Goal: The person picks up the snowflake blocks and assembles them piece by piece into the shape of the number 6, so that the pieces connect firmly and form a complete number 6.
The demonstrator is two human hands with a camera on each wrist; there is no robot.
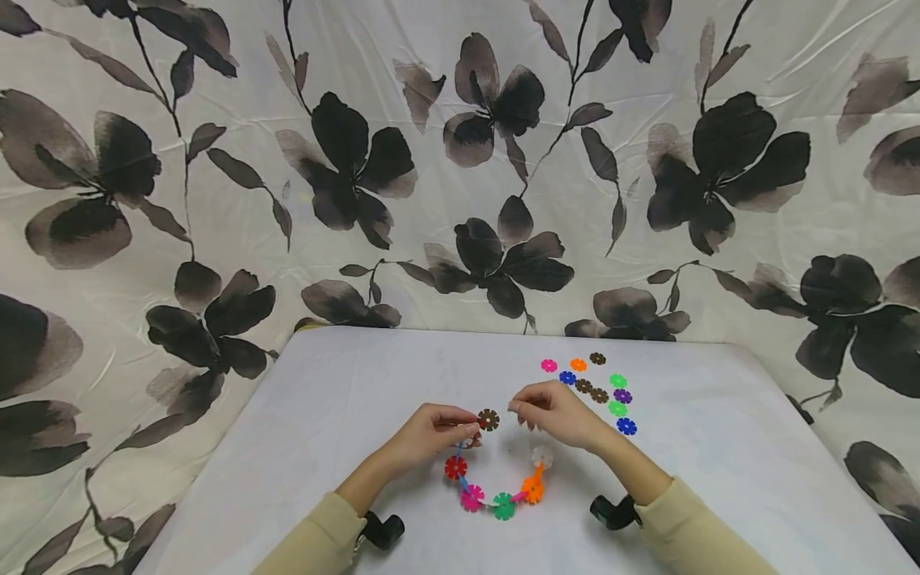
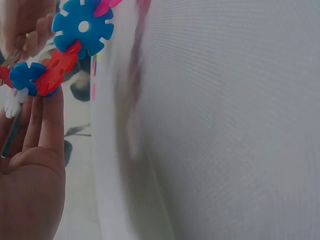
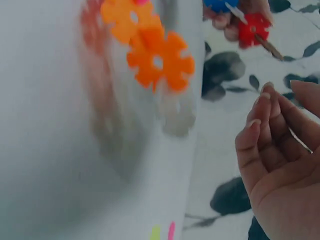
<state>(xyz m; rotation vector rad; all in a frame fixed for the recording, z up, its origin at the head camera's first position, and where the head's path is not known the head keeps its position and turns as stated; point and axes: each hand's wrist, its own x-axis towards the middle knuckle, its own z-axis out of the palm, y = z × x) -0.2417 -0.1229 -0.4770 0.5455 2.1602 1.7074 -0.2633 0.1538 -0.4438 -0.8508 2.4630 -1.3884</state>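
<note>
My left hand pinches one end of a chain of interlocking snowflake discs, with a brown disc standing out past the fingertips. From there the chain curves down through a red disc, a pink disc and a green disc to orange discs and a whitish disc at the other end. Blue and red discs hang by the left fingers in the left wrist view. My right hand is raised with loosely bent fingers and nothing between them.
Several loose discs, among them pink, green and blue, lie on the white table beyond the right hand. A floral cloth hangs behind the table. Black wrist cameras sit under both sleeves.
</note>
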